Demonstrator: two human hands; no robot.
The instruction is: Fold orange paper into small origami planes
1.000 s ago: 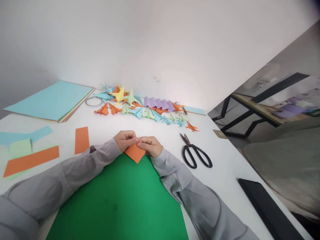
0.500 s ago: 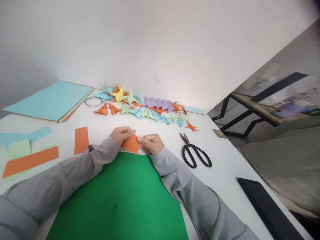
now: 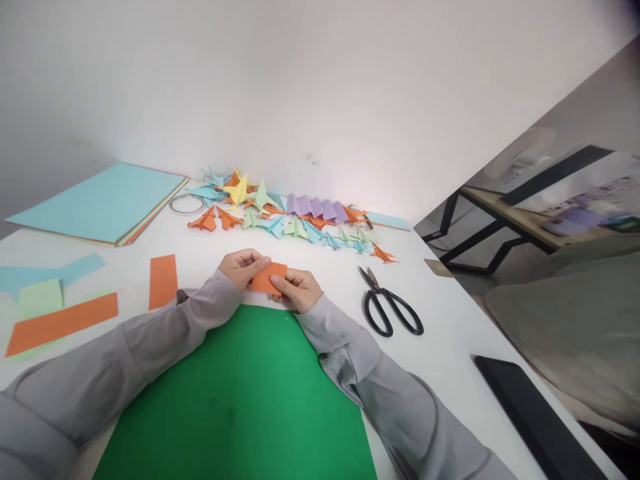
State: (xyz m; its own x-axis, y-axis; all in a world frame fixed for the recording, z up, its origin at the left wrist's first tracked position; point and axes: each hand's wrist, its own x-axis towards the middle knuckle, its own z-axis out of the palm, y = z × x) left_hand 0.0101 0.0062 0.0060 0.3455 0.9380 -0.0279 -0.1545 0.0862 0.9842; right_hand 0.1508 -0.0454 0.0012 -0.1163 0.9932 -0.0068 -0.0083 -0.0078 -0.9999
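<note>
A small orange paper square (image 3: 266,278) is held up between both hands, just beyond the far edge of a green sheet (image 3: 240,393). My left hand (image 3: 243,268) pinches its left side, thumb on top. On the right side, my right hand (image 3: 299,289) grips it with the thumb pressed on its face and the fingers behind, mostly hidden. An orange paper strip (image 3: 163,281) lies on the table to the left. Black-handled scissors (image 3: 385,300) rest, blades slightly apart, right of my right hand.
Folded paper shapes (image 3: 270,213) in several colours line the wall. At back left lie a stack of coloured sheets (image 3: 105,200) and a tape roll (image 3: 187,203). Paper scraps (image 3: 65,320) lie at left, a black flat object (image 3: 535,413) at right.
The orange paper has turned, its edges now nearly level, and shifted slightly right and up. My right thumb has moved onto its face from the right corner.
</note>
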